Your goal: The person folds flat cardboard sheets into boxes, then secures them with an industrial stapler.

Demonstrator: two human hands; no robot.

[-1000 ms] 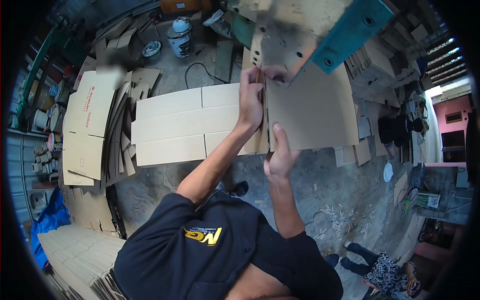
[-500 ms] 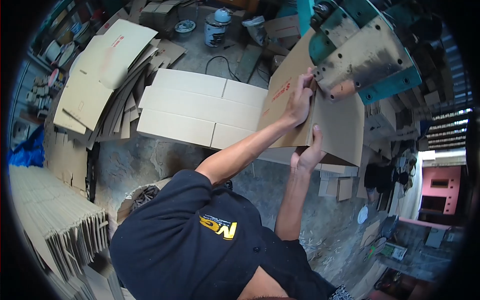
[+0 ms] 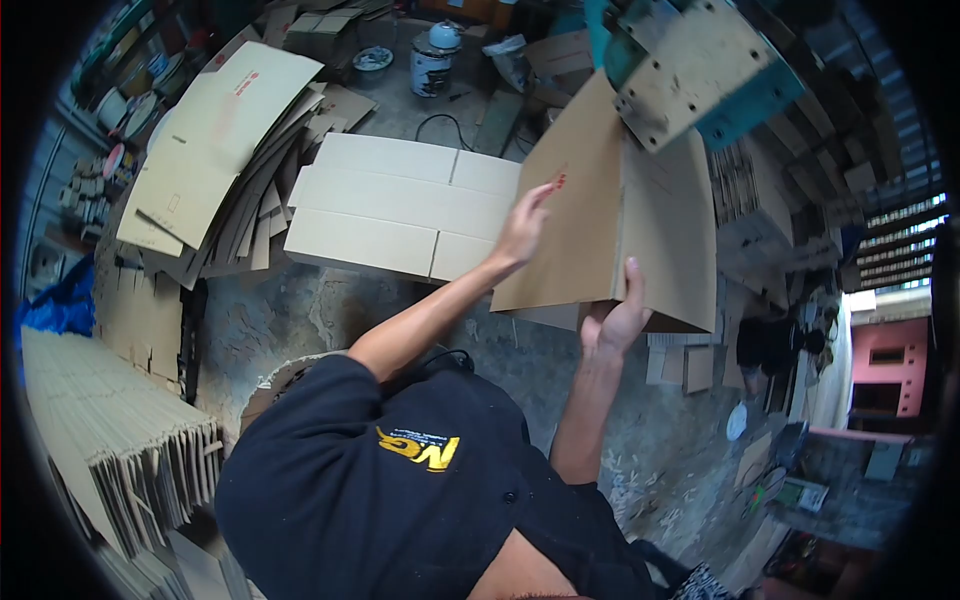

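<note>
A brown cardboard box (image 3: 575, 215) with red print, folded into a sleeve, stands under the metal plate of a teal machine (image 3: 690, 75). Its corner seam faces me and its near end gapes. My right hand (image 3: 617, 318) grips the near edge at the seam, thumb up on the outside and the other fingers hidden beneath. My left hand (image 3: 522, 230) is off the seam, in front of the box's left panel, fingers stretched out and holding nothing. Beside it, pale flat cardboard (image 3: 385, 205) with slots lies to the left.
Stacked cardboard sheets (image 3: 220, 150) lean at the upper left, and a thick bundle of flattened cardboard (image 3: 115, 400) fills the lower left. A paint-stained bucket (image 3: 431, 72) is on the floor behind. Bundled cardboard (image 3: 750, 195) stands right of the machine. A person in dark clothing (image 3: 768, 343) is farther right.
My left hand has come away from the box's seam, moving left and toward me. The box has shifted slightly toward me under the machine, my right hand still on its edge.
</note>
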